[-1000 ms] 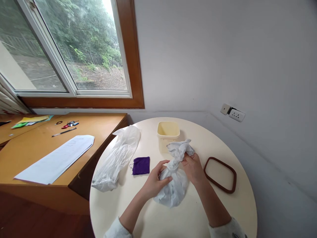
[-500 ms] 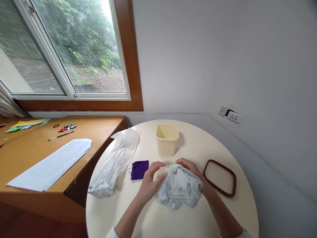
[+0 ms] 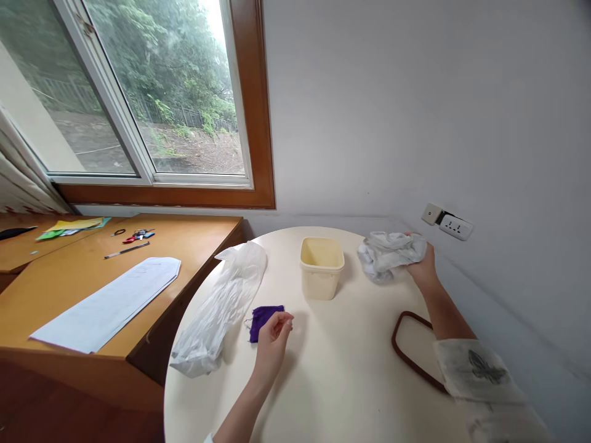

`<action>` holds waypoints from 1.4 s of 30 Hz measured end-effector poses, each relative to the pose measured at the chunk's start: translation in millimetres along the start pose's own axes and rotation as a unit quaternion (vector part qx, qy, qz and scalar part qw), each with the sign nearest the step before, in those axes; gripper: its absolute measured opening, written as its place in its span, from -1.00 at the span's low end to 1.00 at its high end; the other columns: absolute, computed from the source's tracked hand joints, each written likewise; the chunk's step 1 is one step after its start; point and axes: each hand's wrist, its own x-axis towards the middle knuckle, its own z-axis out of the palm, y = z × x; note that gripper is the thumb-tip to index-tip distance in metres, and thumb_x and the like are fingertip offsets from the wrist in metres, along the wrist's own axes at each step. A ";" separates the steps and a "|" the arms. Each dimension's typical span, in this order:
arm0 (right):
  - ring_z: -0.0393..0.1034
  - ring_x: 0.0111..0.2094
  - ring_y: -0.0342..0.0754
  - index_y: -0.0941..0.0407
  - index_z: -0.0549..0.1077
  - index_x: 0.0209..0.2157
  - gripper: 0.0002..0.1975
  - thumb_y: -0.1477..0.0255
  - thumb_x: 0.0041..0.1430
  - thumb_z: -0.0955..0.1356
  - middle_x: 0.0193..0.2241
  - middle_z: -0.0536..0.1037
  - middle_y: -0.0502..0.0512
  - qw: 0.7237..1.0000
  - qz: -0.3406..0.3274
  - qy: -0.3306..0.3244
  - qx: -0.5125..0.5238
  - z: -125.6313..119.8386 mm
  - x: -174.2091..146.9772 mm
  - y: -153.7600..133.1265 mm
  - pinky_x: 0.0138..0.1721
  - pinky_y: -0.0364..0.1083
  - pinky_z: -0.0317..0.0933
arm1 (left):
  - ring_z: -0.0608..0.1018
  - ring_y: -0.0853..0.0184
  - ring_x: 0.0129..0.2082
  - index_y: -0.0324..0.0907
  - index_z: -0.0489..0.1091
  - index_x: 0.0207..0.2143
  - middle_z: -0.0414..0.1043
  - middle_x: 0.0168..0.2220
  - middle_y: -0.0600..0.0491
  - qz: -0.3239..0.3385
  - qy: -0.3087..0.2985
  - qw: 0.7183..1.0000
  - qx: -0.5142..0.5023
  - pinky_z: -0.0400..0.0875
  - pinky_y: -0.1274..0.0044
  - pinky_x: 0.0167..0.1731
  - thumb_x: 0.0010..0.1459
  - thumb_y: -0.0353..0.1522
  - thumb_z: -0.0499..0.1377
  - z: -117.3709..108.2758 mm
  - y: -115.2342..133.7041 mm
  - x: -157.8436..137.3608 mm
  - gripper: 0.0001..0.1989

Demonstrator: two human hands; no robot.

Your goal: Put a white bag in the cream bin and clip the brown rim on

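White plastic bundle [image 3: 390,253], right of the tub [image 3: 322,280]: I have my right hand [image 3: 422,266] clutching its side, likely because it's limp; my left hand [image 3: 273,338], nearer me, curls empty.

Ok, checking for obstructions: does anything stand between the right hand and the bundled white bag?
Nothing visible does: the right hand grips the bundled white bag at its right side. The cream tub stands to its left, not between them.

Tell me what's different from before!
The right hand carried the crumpled bag forward and rightward and still holds it. The left hand let it go and moved slightly left, near the cloth. The tub, long bag, cloth and frame stayed put.
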 end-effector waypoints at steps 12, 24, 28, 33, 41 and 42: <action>0.40 -0.25 0.10 0.12 0.35 -0.14 -0.61 0.44 -0.10 0.27 -0.28 0.51 0.20 0.975 0.057 -0.132 -0.170 31.8 -25.6 71.6 -0.29 -0.01 0.23 | 0.41 0.33 -0.43 -0.20 0.38 -0.39 0.33 -0.48 0.06 0.001 0.001 1.000 -0.005 0.32 0.51 -0.37 0.05 -0.20 0.10 -2.4 -3.6 2.5 -0.76; 0.30 -0.11 0.13 0.15 0.19 0.09 -0.41 0.53 -0.07 0.23 -0.12 0.37 0.29 0.963 0.016 -0.097 -0.252 -0.7 -5.9 59.0 -0.13 0.11 0.15 | 0.41 0.34 -0.41 -0.20 0.35 -0.37 0.33 -0.44 0.05 0.020 0.015 0.999 0.023 0.31 0.52 -0.37 0.06 -0.20 0.08 -3.6 -3.7 2.3 -0.76; 0.27 -0.08 0.10 0.14 0.22 0.04 -0.48 0.45 -0.03 0.25 -0.12 0.36 0.25 0.971 -0.020 -0.025 -0.237 -13.0 -7.3 33.7 -0.09 0.08 0.13 | 0.43 0.32 -0.41 -0.19 0.32 -0.36 0.33 -0.44 0.06 0.033 0.034 0.997 0.055 0.33 0.50 -0.35 0.06 -0.25 0.07 -11.3 0.8 4.1 -0.81; 0.28 -0.11 0.07 0.13 0.31 -0.07 -0.61 0.46 0.00 0.24 -0.17 0.40 0.21 0.974 -0.100 0.077 -0.187 -24.8 -28.3 -6.3 -0.09 0.07 0.15 | 0.45 0.22 -0.26 -0.15 0.38 -0.40 0.37 -0.29 0.00 0.079 0.011 0.981 0.178 0.32 0.40 -0.21 0.02 -0.35 0.06 -38.4 2.9 4.8 -0.87; 0.33 -0.19 0.02 0.11 0.37 -0.28 -0.81 0.53 0.08 0.20 -0.30 0.46 0.14 0.970 -0.228 -0.018 -0.089 3.6 -107.5 -52.3 -0.12 0.04 0.19 | 0.39 0.13 -0.04 -0.19 0.37 -0.14 0.33 -0.03 -0.11 0.119 -0.112 0.882 0.443 0.28 0.30 -0.05 0.01 -0.47 0.03 -61.0 -24.4 -5.3 -0.68; 0.33 -0.19 0.02 0.10 0.37 -0.28 -0.81 0.55 0.08 0.20 -0.31 0.46 0.14 0.967 -0.238 -0.047 -0.074 11.3 -119.6 -55.2 -0.12 0.04 0.20 | 0.39 0.14 -0.04 -0.19 0.37 -0.14 0.34 -0.04 -0.11 0.124 -0.111 0.877 0.451 0.29 0.31 -0.06 0.02 -0.47 0.01 -60.6 -26.1 -5.9 -0.68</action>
